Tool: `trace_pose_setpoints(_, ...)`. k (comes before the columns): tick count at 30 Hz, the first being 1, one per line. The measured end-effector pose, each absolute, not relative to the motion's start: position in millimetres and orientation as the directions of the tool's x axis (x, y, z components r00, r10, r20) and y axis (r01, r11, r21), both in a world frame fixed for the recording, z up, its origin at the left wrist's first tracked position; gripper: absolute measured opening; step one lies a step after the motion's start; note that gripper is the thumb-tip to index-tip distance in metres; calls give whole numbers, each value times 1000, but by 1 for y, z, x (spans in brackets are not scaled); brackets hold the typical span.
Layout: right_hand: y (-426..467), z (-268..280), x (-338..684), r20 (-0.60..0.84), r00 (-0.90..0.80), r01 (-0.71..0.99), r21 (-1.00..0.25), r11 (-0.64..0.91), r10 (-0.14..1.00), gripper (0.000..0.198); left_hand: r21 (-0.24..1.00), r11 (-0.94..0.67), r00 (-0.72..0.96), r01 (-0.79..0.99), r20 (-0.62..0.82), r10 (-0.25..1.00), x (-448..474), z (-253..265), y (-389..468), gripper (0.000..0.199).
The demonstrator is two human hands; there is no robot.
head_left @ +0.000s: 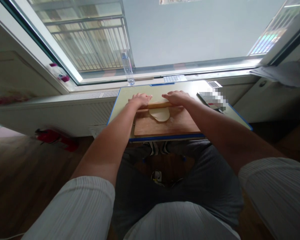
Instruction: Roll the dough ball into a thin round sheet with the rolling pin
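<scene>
A wooden rolling pin (pixel 160 105) lies crosswise over the far part of a flat, pale piece of dough (pixel 160 115). My left hand (pixel 140 100) bears down on the pin's left end, its fingers bent over the wood. On the right end, my right hand (pixel 177 97) presses in the same way, with the thumb pointing inward. Under the dough is a wooden cutting board (pixel 150 128). Both palms hide the ends of the pin, and the dough's far edge is hidden behind it.
The board rests on a pale table (pixel 123 96) with blue edging. A dark-edged object, partly blurred out (pixel 212 100), lies at its right. A clear bottle (pixel 128 68) stands on the windowsill, with another purple-capped bottle (pixel 59 72) farther left. Something red (pixel 56 137) lies on the floor.
</scene>
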State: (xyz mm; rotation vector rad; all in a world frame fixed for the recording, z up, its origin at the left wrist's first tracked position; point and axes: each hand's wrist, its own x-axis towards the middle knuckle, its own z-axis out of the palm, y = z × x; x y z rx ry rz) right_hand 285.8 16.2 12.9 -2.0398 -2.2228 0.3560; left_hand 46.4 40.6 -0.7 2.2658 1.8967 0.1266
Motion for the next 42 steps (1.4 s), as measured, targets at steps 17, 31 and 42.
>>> trace_pose_setpoints(17, 57, -1, 290, 14, -84, 932, -352, 84, 996, 67, 147, -118, 121, 982, -10, 993, 59, 25, 41, 61)
trace_pose_setpoints(31, 33, 6, 285, 133, -38, 935, -344, 82, 990, 52, 134, -227, 245, 965, -143, 959, 56, 25, 52, 59)
trace_pose_setpoints(42, 21, 10, 288, 281, -287, 834, -397, 383, 916, 45, 140, -131, 131, 981, 12, 991, 52, 19, 47, 49)
